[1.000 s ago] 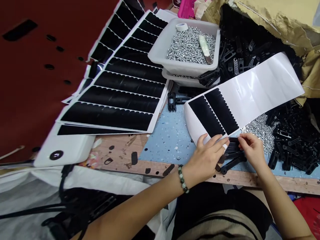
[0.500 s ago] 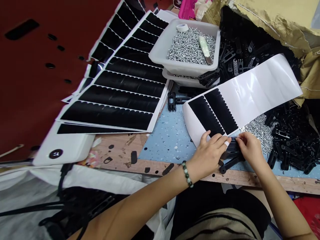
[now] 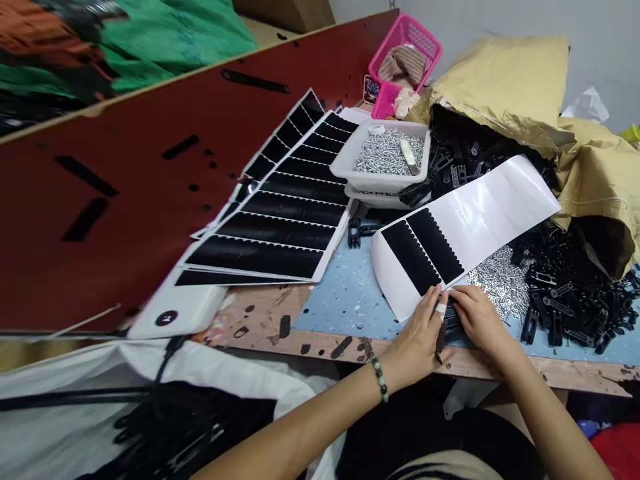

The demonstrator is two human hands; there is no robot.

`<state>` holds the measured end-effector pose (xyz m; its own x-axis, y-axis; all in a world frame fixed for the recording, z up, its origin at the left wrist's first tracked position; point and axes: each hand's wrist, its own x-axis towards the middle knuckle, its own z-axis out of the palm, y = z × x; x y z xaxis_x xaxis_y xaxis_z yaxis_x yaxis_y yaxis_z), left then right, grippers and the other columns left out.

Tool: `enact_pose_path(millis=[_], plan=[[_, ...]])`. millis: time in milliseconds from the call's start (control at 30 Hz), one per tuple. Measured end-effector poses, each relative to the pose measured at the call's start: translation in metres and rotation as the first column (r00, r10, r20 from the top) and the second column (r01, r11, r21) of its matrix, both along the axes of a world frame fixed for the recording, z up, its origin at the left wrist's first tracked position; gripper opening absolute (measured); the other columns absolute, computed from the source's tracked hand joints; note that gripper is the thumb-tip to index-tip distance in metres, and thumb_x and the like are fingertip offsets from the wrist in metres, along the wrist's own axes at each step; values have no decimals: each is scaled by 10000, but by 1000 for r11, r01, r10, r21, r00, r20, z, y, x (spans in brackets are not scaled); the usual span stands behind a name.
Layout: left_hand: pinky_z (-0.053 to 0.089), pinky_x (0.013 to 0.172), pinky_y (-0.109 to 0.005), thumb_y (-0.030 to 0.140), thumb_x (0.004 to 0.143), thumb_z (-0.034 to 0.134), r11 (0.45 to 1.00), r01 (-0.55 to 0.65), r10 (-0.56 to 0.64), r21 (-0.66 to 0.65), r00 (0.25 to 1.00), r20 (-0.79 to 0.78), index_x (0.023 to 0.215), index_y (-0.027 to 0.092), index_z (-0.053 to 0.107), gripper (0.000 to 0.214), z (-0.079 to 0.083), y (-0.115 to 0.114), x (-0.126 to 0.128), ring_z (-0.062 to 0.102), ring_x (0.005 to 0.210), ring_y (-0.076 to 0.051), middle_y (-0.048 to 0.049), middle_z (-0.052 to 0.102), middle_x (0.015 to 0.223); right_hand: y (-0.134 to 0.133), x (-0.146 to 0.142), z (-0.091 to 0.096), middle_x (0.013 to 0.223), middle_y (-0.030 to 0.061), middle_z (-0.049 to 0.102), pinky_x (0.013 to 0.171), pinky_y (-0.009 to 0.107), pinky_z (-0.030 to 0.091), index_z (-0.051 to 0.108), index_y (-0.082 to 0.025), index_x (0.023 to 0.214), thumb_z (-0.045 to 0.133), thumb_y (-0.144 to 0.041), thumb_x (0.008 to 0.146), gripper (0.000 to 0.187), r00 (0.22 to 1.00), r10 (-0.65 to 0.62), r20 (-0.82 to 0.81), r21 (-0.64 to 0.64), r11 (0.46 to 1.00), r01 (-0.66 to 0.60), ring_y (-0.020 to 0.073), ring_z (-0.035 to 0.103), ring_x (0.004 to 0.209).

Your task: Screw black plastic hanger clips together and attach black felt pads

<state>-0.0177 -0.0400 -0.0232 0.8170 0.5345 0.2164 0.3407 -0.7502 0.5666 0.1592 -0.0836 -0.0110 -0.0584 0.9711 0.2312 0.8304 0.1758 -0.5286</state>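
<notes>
My left hand (image 3: 420,337), with a beaded bracelet and a white wrap on one finger, is closed around a dark, narrow plastic strip (image 3: 441,341) at the table's front edge. Beside it my right hand (image 3: 481,321) has its fingers bent and its fingertips together at the far ends of several black plastic strips (image 3: 453,321). What those fingertips pinch is hidden. Just beyond both hands lies a white backing sheet (image 3: 493,207), bearing two black scalloped sticker strips (image 3: 434,243) at its left part. Its lower edge is close to my fingertips.
Stacked sticker sheets (image 3: 270,230) lie at left on a white box (image 3: 167,320). White tubs (image 3: 345,167) hold silver screws (image 3: 383,153) and a knife-like tool. Loose screws (image 3: 500,283) and black plastic parts (image 3: 565,293) are piled right. Paper sacks (image 3: 505,73) stand behind; a red panel (image 3: 165,193) borders the left.
The camera view has shifted, showing more of the background. My left hand has turned more upright around the dark strip, and my right fingers have come closer to it.
</notes>
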Motion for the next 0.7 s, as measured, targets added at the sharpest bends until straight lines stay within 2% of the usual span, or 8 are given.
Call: enact_pose_path(millis=[67, 133, 233, 333, 400, 500, 600, 700], plan=[[313, 1093, -568, 220, 720, 700, 999, -20, 20, 27, 1000, -15, 1459, 154, 65, 976, 0, 3, 6, 229, 1376, -366, -214, 247, 1460, -2, 0, -2, 1150, 98, 600, 933, 431, 463, 502, -218, 1255, 392, -129, 910, 373, 997, 35, -69, 9, 999, -35, 222, 540, 1067], [334, 1088, -544, 205, 695, 696, 999, -31, 32, 33, 999, -35, 1428, 130, 178, 901, 4, 7, 11, 330, 1317, -357, -203, 351, 1379, -7, 3, -3, 1170, 104, 586, 941, 436, 467, 463, -213, 1275, 414, -145, 907, 377, 992, 21, -123, 37, 999, -17, 223, 536, 1091], [361, 1076, -514, 219, 655, 698, 999, -14, 16, 32, 998, -57, 1351, 98, 313, 805, 11, 11, 17, 361, 1280, -359, -199, 385, 1324, -24, 9, -4, 1248, 128, 529, 990, 460, 437, 467, -209, 1244, 434, -179, 910, 337, 980, -103, -171, 144, 981, 128, 232, 494, 1176], [332, 1092, -514, 260, 665, 697, 998, 52, -49, 41, 997, -58, 1339, 85, 320, 793, 12, 13, 20, 308, 1309, -363, -207, 348, 1356, -50, 17, -4, 1210, 124, 544, 996, 462, 433, 517, -214, 1163, 431, -197, 920, 259, 953, -216, -211, 236, 935, 264, 226, 511, 1162], [339, 1086, -503, 252, 681, 684, 995, 91, -89, 32, 995, -45, 1336, 89, 326, 764, 11, 14, 21, 325, 1292, -349, -197, 373, 1332, -69, 21, -5, 1156, 117, 574, 971, 460, 451, 537, -213, 1128, 433, -200, 921, 232, 943, -248, -224, 267, 915, 304, 225, 541, 1119], [375, 1048, -508, 215, 661, 684, 996, 86, -85, 31, 996, -9, 1321, 113, 352, 745, 8, 15, 22, 376, 1235, -339, -173, 412, 1274, -91, 24, -10, 1123, 117, 592, 943, 461, 469, 545, -207, 1115, 437, -195, 919, 224, 930, -279, -241, 298, 890, 345, 230, 557, 1098], [386, 1025, -526, 211, 648, 690, 996, 65, -67, 53, 997, 34, 1328, 138, 345, 767, 6, 15, 20, 386, 1217, -339, -161, 418, 1266, -99, 23, -18, 1104, 123, 601, 930, 454, 481, 548, -196, 1111, 438, -203, 922, 219, 919, -305, -251, 312, 873, 375, 227, 568, 1082], [383, 1030, -504, 203, 674, 667, 997, 45, -50, 62, 995, 89, 1324, 133, 358, 723, 7, 19, 14, 403, 1209, -317, -160, 436, 1256, -95, 17, -24, 1116, 142, 611, 942, 448, 481, 555, -172, 1138, 396, -225, 941, 259, 909, -362, -207, 275, 870, 409, 229, 570, 1091]])
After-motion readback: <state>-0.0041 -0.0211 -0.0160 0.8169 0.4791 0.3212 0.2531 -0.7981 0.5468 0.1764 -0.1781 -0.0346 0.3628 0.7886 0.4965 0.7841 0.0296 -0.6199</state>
